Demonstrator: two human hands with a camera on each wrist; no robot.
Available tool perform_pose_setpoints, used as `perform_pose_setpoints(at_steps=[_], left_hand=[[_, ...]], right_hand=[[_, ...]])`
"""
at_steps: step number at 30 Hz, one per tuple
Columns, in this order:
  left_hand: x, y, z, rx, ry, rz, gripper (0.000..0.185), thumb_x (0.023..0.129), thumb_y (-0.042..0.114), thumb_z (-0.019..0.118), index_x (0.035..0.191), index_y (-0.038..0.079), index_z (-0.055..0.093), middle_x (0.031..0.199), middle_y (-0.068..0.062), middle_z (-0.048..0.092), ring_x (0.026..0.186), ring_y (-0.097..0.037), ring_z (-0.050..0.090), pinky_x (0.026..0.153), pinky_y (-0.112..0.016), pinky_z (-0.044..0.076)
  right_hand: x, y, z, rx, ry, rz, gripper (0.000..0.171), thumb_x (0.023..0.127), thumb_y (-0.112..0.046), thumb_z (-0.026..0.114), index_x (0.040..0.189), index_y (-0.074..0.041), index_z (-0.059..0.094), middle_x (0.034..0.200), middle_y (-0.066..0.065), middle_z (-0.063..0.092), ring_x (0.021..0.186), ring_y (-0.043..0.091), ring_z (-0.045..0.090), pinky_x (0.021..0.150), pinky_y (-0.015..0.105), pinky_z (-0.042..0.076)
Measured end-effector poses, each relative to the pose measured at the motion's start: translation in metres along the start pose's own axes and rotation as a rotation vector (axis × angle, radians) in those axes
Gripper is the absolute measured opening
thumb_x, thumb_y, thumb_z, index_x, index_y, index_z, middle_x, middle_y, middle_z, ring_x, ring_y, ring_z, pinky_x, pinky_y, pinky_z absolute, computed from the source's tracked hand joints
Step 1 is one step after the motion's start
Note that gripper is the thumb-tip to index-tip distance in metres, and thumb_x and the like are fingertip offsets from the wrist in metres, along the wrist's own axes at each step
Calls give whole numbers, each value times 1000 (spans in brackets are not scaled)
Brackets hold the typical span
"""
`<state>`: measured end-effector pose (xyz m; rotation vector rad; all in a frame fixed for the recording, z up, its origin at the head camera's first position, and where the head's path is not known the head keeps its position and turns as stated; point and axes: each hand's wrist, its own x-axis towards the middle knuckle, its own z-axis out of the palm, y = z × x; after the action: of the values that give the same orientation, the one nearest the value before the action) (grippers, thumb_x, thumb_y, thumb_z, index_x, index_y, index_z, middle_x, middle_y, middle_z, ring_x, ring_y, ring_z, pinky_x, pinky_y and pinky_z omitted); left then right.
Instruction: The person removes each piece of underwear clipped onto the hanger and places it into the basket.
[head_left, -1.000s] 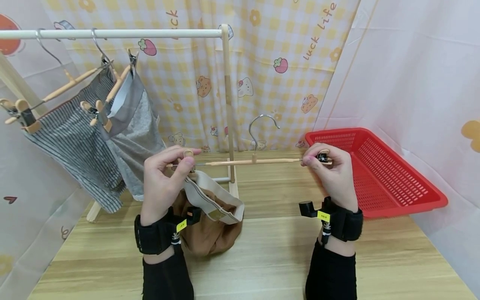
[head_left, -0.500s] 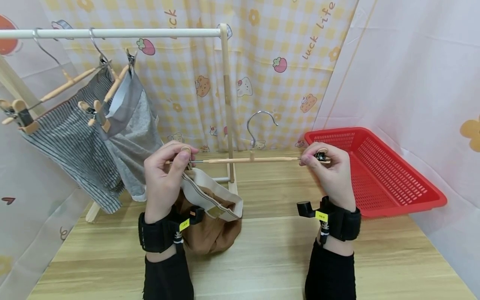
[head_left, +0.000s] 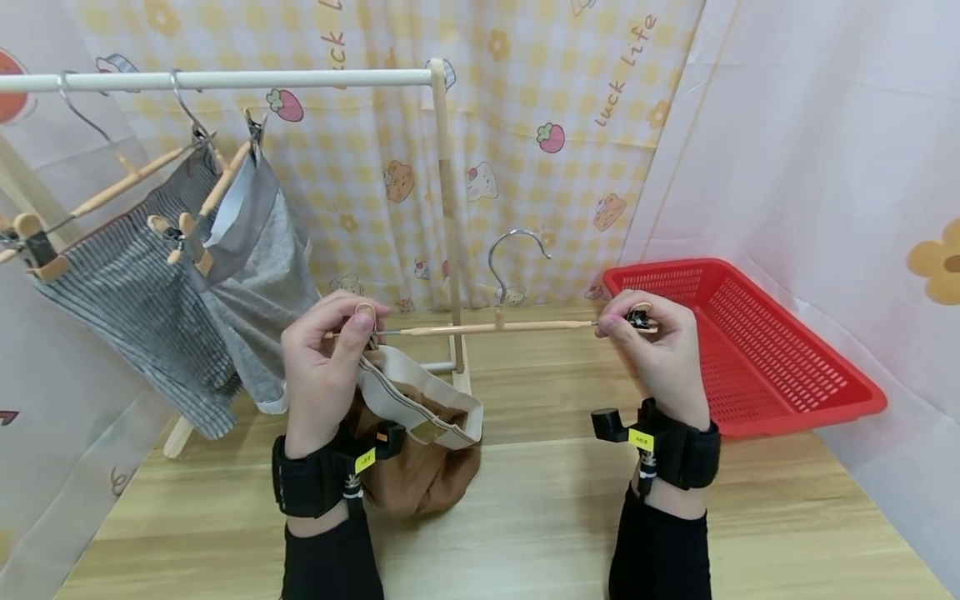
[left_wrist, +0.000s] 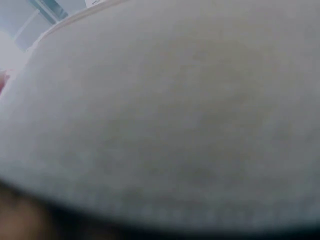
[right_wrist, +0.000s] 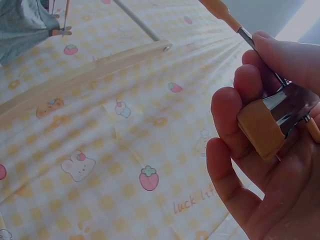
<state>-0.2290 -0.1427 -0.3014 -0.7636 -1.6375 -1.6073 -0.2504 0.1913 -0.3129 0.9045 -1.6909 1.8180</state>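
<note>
A wooden clip hanger (head_left: 498, 327) with a metal hook (head_left: 504, 250) is held level between both hands in the head view. My left hand (head_left: 322, 367) pinches the clip at its left end, thumb on the clip's loop. Brown shorts (head_left: 427, 479) with a cream waistband (head_left: 420, 400) hang from that end, their lower part at the tabletop. Pale cloth (left_wrist: 165, 115) fills the left wrist view, hiding the fingers. My right hand (head_left: 660, 333) holds the hanger's right end. In the right wrist view, the right clip (right_wrist: 265, 127) lies in the curled fingers, with no cloth in it.
A rack with a white rail (head_left: 300, 80) and wooden post (head_left: 447, 208) stands behind. Striped shorts (head_left: 150, 308) and grey shorts (head_left: 262, 267) hang from it on clip hangers at left. A red plastic basket (head_left: 750, 358) is to the right on the wooden table (head_left: 540, 517).
The head view has shifted slightly. Both hands keep their hold on the hanger, and the brown shorts stay at its left end.
</note>
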Motion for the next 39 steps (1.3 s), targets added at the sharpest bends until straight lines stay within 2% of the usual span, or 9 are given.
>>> perform_pose_setpoints(at_steps=[12, 21, 29, 39], left_hand=[[1, -1, 1, 24, 6, 10, 35, 98, 27, 65, 90, -7, 72, 75, -11, 62, 69, -17, 55, 59, -24, 39], [3, 0, -2, 21, 50, 40, 42, 96, 30, 69, 86, -11, 71, 76, -10, 64, 67, -17, 56, 57, -23, 41], [2, -2, -1, 4, 52, 46, 43, 95, 33, 69, 86, -9, 71, 77, -10, 64, 68, -18, 57, 56, -23, 39], [3, 1, -4, 59, 72, 59, 46, 95, 37, 68, 85, -8, 72, 76, -9, 64, 67, -15, 55, 55, -22, 38]], right_hand=[[0, 0, 0, -35, 2, -14, 9, 90, 7, 66, 82, 11, 65, 77, 11, 66, 73, 20, 63, 67, 24, 51], [1, 1, 6, -4, 3, -15, 10, 90, 6, 68, 82, 10, 65, 76, 11, 65, 73, 19, 63, 67, 24, 53], [2, 0, 6, -19, 7, -22, 8, 89, 10, 66, 82, 12, 64, 76, 12, 65, 73, 20, 62, 66, 25, 51], [3, 2, 9, -21, 3, -19, 9, 90, 10, 65, 81, 11, 64, 76, 13, 65, 73, 21, 62, 65, 26, 52]])
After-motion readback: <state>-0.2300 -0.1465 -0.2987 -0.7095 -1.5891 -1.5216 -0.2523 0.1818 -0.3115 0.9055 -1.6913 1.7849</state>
